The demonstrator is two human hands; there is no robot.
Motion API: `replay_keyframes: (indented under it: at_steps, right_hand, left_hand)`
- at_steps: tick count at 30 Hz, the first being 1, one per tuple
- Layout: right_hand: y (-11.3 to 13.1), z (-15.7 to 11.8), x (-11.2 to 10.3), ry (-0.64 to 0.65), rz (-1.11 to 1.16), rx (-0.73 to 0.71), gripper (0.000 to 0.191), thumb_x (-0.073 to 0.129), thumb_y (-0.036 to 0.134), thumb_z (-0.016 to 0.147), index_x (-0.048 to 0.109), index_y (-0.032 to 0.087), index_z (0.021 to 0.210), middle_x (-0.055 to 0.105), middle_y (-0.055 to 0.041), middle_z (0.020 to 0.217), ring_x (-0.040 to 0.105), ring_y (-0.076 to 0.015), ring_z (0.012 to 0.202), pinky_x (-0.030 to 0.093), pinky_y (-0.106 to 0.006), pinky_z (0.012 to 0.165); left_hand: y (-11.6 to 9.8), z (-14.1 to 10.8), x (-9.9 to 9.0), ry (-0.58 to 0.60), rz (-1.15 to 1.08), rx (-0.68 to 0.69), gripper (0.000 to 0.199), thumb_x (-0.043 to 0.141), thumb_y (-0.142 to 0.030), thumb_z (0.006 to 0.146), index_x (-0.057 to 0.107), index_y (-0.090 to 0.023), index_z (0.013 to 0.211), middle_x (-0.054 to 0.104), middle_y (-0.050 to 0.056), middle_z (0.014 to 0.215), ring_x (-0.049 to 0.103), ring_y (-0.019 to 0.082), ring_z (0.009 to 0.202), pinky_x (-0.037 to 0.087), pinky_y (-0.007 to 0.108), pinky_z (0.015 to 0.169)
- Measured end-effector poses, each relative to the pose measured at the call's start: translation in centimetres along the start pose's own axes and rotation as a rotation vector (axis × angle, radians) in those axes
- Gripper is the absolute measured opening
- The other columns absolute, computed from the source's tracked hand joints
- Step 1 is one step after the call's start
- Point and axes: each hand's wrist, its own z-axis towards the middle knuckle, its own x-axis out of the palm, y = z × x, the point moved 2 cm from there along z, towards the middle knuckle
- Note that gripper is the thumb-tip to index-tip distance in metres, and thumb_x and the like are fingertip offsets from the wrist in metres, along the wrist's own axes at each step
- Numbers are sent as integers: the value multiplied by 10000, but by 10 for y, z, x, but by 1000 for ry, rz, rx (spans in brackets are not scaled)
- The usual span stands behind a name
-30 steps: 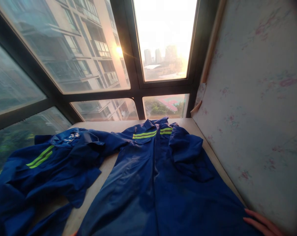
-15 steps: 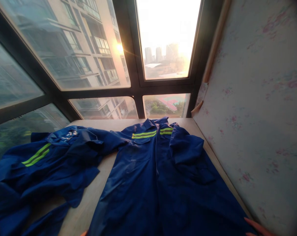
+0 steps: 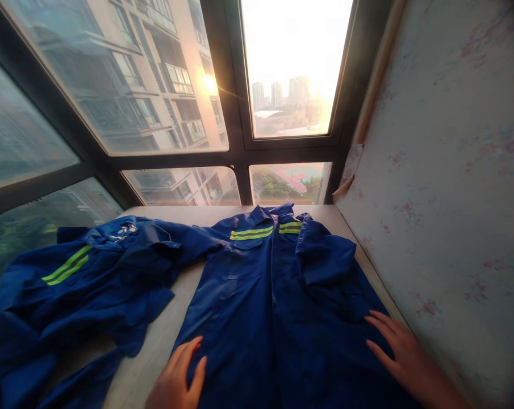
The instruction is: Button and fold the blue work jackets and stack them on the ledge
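A dark blue work coverall with yellow-green striped bands across its chest lies spread out, collar toward the window. Its right-side sleeve is folded over the front. My left hand is at the garment's lower left edge, thumb and fingers apart. Over the lower right edge is my right hand, its fingers stretched out. Neither hand grips anything; whether they press on the cloth I cannot tell. To the left, a second blue garment with a similar striped band lies crumpled.
Both garments rest on a pale wooden surface. Dark window frames rise behind it, with buildings outside. A flowered wallpapered wall bounds the right side.
Both hands have come up into view from the bottom edge, moving forward along the coverall's sides. The garments lie as before; the view has shifted slightly.
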Motion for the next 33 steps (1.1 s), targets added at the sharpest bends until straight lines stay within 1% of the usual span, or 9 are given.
replay_keyframes:
  at_steps: [5,8,10,13,18,22,26,30,33]
  right_hand:
    - [73,89,23,-100,-65,-60,527,499,449,917,553,160,1354,549,-145,1418,489,-327,1315,408,-481,1073]
    - [84,112,45,-113,-117,-51,569,474,438,930,491,122,1403,504,-172,1455,455,-351,1332,375,-516,1078]
    - [78,114,56,-117,-129,-40,562,441,450,945,487,128,1403,500,-172,1458,449,-354,1334,358,-534,1082]
    - [60,108,65,-149,-112,-23,540,409,477,957,500,167,1389,521,-149,1441,458,-339,1330,346,-533,1092]
    - [40,96,64,-181,-110,-41,540,399,480,966,513,139,1369,526,-157,1431,461,-318,1334,329,-502,1115]
    - [38,93,63,-190,-110,-51,538,402,487,966,508,150,1371,524,-151,1436,457,-312,1341,321,-501,1123]
    - [36,87,62,-186,-114,-45,555,404,508,966,493,148,1378,523,-146,1437,453,-313,1341,317,-512,1125]
    - [29,77,60,-183,-125,-41,563,414,507,963,473,154,1398,518,-139,1444,458,-313,1338,310,-517,1135]
    - [23,71,59,-188,-146,-43,562,423,507,963,469,158,1401,517,-139,1446,464,-312,1335,317,-519,1133]
  left_hand:
    - [-134,51,68,147,-101,411,437,452,-308,931,538,-225,1352,633,89,1333,603,222,1225,493,366,1052]
    - [-169,93,104,157,-9,483,500,481,-220,910,480,-156,1406,539,144,1440,505,249,1337,416,404,1121]
    - [-170,117,120,160,56,476,504,484,-186,903,484,-122,1402,513,180,1457,485,266,1356,403,419,1125]
    - [-153,135,132,180,75,480,454,459,-151,909,543,-136,1355,562,167,1414,530,252,1315,422,408,1106]
    - [-124,125,140,147,47,517,442,408,-181,950,523,-165,1377,528,120,1459,486,224,1354,403,414,1130]
    - [-122,118,139,124,71,516,508,418,-183,945,427,-151,1452,529,126,1456,486,224,1348,397,413,1122]
    - [-130,127,130,129,140,481,516,445,-283,961,424,-175,1465,594,119,1390,485,289,1330,415,468,1059]
    - [-131,156,121,82,162,483,437,327,-281,1008,530,-195,1385,620,109,1363,502,268,1307,384,473,1065]
    - [-124,190,120,-7,281,478,454,391,-287,981,524,-203,1407,484,110,1503,368,313,1418,248,538,1158]
